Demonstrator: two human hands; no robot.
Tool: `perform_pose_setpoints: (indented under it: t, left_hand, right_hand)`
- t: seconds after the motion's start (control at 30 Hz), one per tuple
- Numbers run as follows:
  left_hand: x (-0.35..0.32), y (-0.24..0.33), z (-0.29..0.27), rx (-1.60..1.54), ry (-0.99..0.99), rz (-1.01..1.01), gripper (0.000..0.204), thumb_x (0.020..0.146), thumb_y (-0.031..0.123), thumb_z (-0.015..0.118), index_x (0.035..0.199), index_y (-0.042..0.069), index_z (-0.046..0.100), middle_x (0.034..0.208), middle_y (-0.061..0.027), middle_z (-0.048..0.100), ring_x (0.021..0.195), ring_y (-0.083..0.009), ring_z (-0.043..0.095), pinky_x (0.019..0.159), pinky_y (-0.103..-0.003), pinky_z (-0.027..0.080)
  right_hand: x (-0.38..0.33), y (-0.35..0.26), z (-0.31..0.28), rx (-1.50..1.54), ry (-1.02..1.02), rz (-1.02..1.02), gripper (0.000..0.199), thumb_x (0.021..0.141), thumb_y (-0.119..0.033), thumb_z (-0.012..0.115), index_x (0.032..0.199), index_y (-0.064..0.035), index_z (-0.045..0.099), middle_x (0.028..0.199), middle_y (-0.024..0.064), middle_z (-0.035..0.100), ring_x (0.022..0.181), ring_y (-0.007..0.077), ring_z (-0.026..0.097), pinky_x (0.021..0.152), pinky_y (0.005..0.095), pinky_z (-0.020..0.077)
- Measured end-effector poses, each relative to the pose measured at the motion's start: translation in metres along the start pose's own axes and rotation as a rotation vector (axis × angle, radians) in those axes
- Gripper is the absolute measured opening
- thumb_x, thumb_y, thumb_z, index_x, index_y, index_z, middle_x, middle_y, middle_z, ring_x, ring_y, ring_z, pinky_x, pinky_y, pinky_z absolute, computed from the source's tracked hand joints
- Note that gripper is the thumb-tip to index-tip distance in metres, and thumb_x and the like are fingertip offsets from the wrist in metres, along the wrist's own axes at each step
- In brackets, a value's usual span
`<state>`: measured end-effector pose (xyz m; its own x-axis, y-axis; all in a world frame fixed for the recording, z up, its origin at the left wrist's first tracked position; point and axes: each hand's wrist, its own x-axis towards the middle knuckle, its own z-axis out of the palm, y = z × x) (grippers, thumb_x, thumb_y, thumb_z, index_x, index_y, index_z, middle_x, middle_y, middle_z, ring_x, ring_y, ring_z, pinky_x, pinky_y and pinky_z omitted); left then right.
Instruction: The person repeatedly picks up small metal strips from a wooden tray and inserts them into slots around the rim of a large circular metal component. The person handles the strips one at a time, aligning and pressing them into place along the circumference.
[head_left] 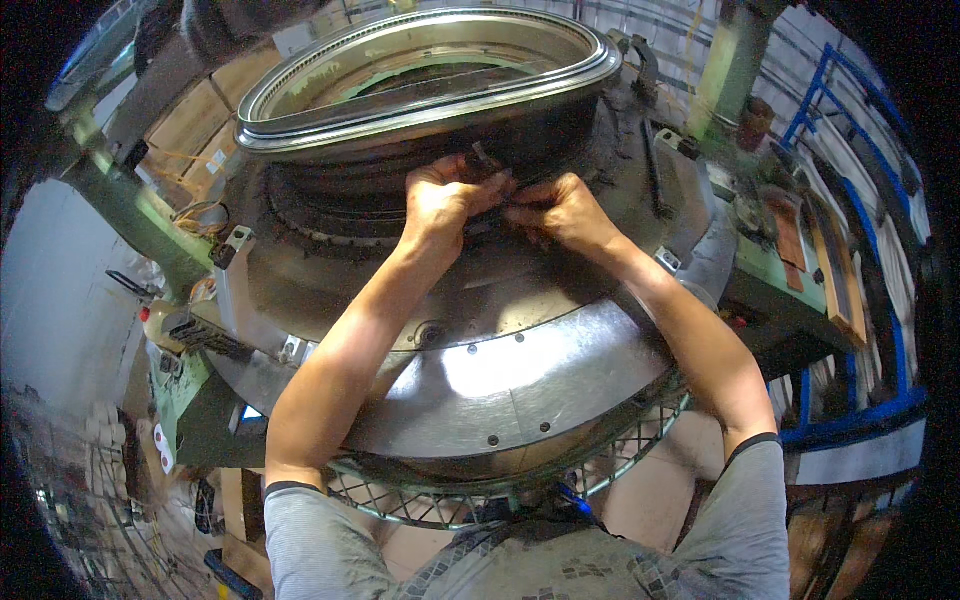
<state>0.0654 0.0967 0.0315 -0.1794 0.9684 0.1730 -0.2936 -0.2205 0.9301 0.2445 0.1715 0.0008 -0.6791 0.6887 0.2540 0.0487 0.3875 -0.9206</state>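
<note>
1. Grey patterned shirt (560, 565) nearest the camera, along the bottom edge, with dark-edged short sleeves at lower left and lower right.
2. Bare forearms (350, 340) stretched from both lower corners toward the upper centre of the frame.
3. Left hand (438, 205), just left of upper centre: thumb and fingers closed in a pinch on a small pale-tipped piece (480, 154), with the tip standing up from the fingers; too small and shadowed to identify.
4. Right hand (568, 215), just right of upper centre: fingers curled, fingertips bunched close beside the left ones; cannot tell whether gripping anything.
5. Large metal ring (430, 118) at upper centre, directly above both hands, with fine notches along the rim.
6. Round metal machine bed (590, 275) across the middle, dark and shadowed near the hands; bright curved metal band (540, 365) with dark screws (493, 440) along the near edge.
7. Green wire mesh guard (655, 440) below the band, at lower centre.
8. Green posts (725, 90) at upper left and upper right; brown strip (790, 240) and blue metal frame (808, 95) toward the right edge.
</note>
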Motion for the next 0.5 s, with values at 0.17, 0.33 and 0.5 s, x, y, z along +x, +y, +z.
perform_pose_setpoints:
  t: [0.17, 0.33, 0.5]
  left_hand:
    - [0.007, -0.016, -0.001, -0.076, -0.02, -0.08, 0.02, 0.083, -0.006, 0.072, 0.102, -0.003, 0.065, 0.102, -0.0158, 0.071, 0.098, -0.0274, 0.07, 0.087, -0.038, 0.058]
    - [0.005, -0.029, -0.002, 0.395, -0.007, 0.309, 0.02, 0.082, -0.006, 0.072, 0.102, -0.004, 0.069, 0.1, -0.0125, 0.074, 0.09, -0.0253, 0.073, 0.082, -0.037, 0.059]
    - [-0.012, -0.037, -0.002, 1.368, 0.008, 0.897, 0.037, 0.078, -0.004, 0.065, 0.115, 0.001, 0.067, 0.123, -0.0229, 0.065, 0.102, -0.0411, 0.066, 0.09, -0.043, 0.052]
  right_hand:
    - [-0.007, 0.015, -0.014, 0.102, -0.101, 0.096, 0.018, 0.088, -0.019, 0.076, 0.081, -0.0021, 0.074, 0.066, 0.0013, 0.065, 0.058, 0.0099, 0.057, 0.053, 0.0281, 0.0466]
    - [-0.008, 0.032, -0.011, 0.094, 0.085, -0.069, 0.017, 0.094, -0.017, 0.072, 0.086, -0.0016, 0.074, 0.064, 0.0003, 0.064, 0.049, 0.0076, 0.052, 0.043, 0.0254, 0.0392]
    - [-0.006, 0.036, -0.017, 0.036, 0.181, 0.005, 0.016, 0.088, -0.018, 0.076, 0.088, -0.0026, 0.078, 0.069, 0.0019, 0.069, 0.06, 0.0073, 0.056, 0.055, 0.0279, 0.0461]
